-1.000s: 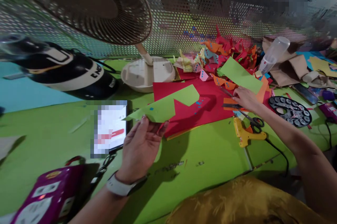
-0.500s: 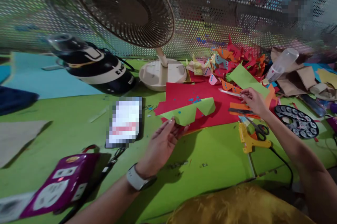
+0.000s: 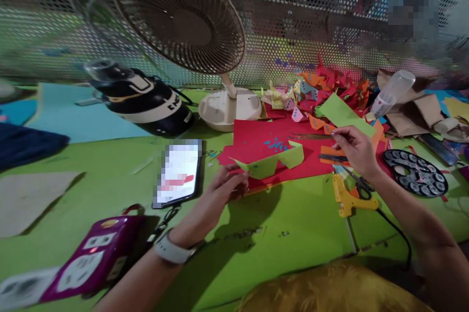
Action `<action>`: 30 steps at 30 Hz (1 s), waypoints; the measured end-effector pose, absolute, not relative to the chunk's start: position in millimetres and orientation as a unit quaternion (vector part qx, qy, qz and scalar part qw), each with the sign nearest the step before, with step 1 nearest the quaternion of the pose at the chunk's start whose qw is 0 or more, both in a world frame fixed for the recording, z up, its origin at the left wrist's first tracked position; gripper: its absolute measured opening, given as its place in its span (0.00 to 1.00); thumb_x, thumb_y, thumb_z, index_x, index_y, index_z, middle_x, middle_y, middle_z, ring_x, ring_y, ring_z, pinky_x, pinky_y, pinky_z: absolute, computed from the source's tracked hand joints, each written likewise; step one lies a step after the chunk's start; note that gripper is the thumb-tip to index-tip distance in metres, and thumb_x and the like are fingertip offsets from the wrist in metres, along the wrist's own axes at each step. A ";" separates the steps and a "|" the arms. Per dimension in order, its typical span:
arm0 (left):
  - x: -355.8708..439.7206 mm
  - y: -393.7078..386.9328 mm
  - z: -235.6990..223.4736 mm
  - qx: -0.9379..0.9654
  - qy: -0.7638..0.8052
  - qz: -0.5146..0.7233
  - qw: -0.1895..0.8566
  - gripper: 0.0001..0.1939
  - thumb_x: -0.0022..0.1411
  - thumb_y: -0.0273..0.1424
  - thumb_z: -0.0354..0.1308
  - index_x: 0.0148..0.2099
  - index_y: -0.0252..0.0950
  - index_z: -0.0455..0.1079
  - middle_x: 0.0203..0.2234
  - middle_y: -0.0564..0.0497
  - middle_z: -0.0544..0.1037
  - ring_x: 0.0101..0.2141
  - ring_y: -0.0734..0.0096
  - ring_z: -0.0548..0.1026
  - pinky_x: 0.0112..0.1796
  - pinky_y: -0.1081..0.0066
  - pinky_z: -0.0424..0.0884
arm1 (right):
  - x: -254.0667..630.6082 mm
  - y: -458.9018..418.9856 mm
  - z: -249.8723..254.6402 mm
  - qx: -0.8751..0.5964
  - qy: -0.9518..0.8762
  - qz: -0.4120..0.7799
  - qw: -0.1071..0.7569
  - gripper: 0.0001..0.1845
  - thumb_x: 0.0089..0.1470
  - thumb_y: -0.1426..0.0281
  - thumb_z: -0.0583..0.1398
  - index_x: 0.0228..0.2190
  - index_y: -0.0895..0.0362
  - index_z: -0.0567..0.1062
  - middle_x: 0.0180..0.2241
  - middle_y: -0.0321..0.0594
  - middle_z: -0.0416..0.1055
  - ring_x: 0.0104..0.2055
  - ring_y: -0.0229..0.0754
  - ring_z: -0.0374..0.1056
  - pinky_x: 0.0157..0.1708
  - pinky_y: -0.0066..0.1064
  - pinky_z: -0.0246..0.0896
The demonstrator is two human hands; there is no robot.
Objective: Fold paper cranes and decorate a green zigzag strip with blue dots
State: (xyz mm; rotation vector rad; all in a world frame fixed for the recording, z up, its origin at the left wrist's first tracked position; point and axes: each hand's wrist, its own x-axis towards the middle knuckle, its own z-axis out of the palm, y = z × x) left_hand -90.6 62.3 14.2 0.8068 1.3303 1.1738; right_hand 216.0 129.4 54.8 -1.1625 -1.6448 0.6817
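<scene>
My left hand (image 3: 229, 187) pinches the left end of a folded, notched strip of light green paper (image 3: 266, 168). The strip is tilted up, partly over a red paper sheet (image 3: 252, 131). Small blue paper bits (image 3: 276, 144) lie scattered on that sheet, just behind the strip. Slim metal tweezers (image 3: 311, 135) are held in the fingers of my right hand (image 3: 353, 148), their tips pointing left above the red sheet. Below the right hand lie black-handled scissors (image 3: 361, 187) on orange paper (image 3: 326, 151), beside a yellow glue gun (image 3: 350, 199).
A fan (image 3: 229, 109) and a tilted black bottle (image 3: 154, 109) stand at the back. Cut coloured paper shapes (image 3: 322, 82) are heaped to the right. A phone (image 3: 179, 173) and a purple device (image 3: 95, 253) lie left; a black palette-shaped tray (image 3: 415, 173) lies right.
My left hand has turned, tipping the green strip more upright, so its blue dots hardly show and the loose blue bits behind show more. The tweezers have turned slightly in my right hand.
</scene>
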 end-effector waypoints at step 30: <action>-37.5 84.8 72.0 0.827 0.413 0.351 0.148 0.11 0.64 0.39 0.59 0.32 0.44 0.79 0.23 0.52 0.71 0.26 0.68 0.63 0.36 0.67 0.57 | 224.2 96.6 62.8 -0.238 -0.893 0.024 0.381 0.21 0.63 0.77 0.52 0.51 0.46 0.74 0.44 0.36 0.79 0.45 0.40 0.77 0.45 0.35 0.75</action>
